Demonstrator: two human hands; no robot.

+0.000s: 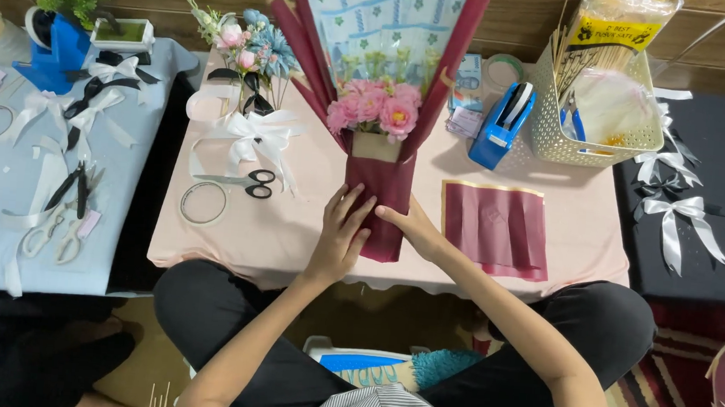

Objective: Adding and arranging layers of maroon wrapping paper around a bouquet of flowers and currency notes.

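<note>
- Nearest the camera, the person's crossed legs in black trousers (227,321) sit at the pink desk (292,241).
- The left hand (339,232) and right hand (416,228) both grip the lower stem of the maroon-wrapped bouquet (386,112), fingers wrapped around the paper.
- The bouquet lies at the desk's middle, pink flowers (375,107) showing.
- Black scissors (253,183) lie left; a folded maroon sheet (495,228) lies just right.

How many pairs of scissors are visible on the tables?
3: black-handled scissors on the pink table left of the bouquet, and black-handled scissors and white-handled scissors on the light blue table. Others may be hidden.
</note>
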